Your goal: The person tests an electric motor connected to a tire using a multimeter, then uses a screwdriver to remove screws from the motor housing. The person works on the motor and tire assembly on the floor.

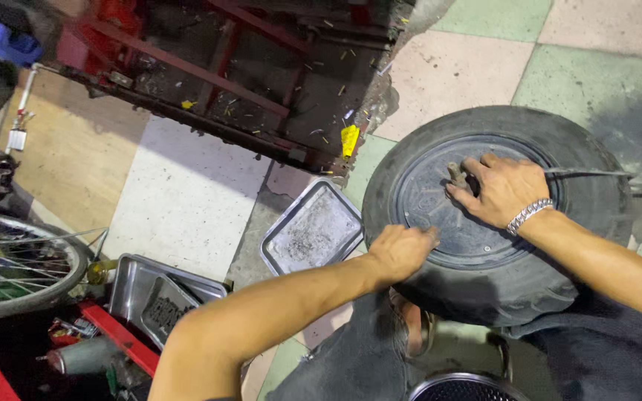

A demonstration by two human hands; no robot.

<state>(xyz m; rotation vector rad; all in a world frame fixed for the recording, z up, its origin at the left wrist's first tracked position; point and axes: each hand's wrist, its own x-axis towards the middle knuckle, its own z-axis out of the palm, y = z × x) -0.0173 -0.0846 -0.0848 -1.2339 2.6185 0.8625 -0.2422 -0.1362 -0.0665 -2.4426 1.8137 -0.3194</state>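
A small black wheel with its tyre (596, 186) lies flat on the tiled floor at the right. My right hand (501, 190), with a metal bracelet on the wrist, rests on the dark hub disc (477, 238), fingers curled around the centre axle stub. My left hand (401, 249) is closed in a fist and presses on the tyre's near left edge where it meets the rim. A thin black cable (596, 172) runs from the hub to the right. Whether the left hand holds a small tool is hidden.
An empty metal tray (312, 230) lies left of the wheel. A second tray (154, 293) sits at the lower left by a red frame and tools. A bicycle wheel (16, 267) is at the far left. A red vehicle underside (209, 67) fills the top.
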